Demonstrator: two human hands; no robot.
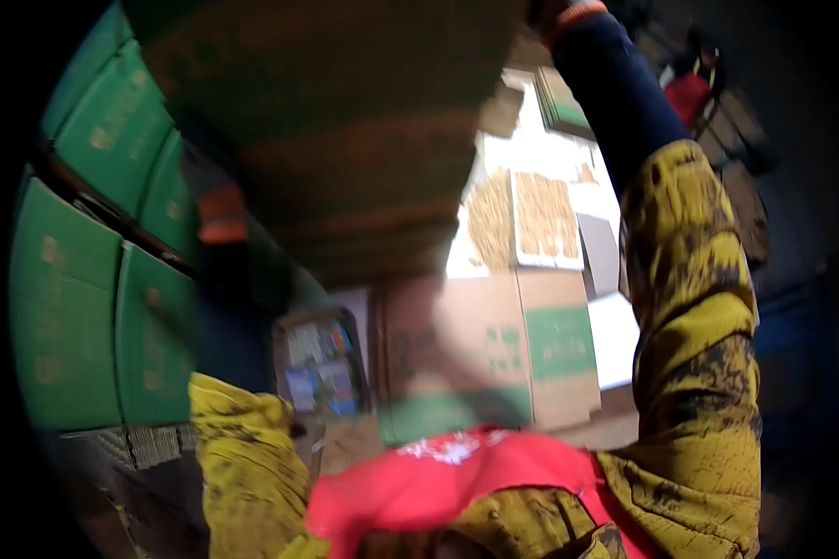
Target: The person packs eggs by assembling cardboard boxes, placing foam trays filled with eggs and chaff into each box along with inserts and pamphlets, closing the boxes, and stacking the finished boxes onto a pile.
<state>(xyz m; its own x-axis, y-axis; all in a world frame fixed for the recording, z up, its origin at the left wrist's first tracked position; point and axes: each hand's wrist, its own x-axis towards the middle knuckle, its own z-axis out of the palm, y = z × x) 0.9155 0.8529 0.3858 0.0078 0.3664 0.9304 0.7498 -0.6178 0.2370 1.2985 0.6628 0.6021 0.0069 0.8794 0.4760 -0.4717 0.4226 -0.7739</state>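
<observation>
A large mass of brown cardboard (pixel 345 121), seemingly in several layers, is raised in front of me and fills the upper middle of the view, dim and blurred. My left hand (pixel 210 182), in a dark glove with an orange cuff, is at its left side. At the top edge of the view my right hand (pixel 552 17), also orange-cuffed, holds its right side. Both arms are stretched out, and most of the fingers are hidden or smeared.
Green cartons (pixel 70 307) are stacked at the left. Below lie a printed flat carton (pixel 457 349), a bin of small packets (pixel 322 359) and a white table (pixel 531 126) with a tray of light-brown pieces (pixel 545 219). Another person (pixel 690 93) is at the upper right.
</observation>
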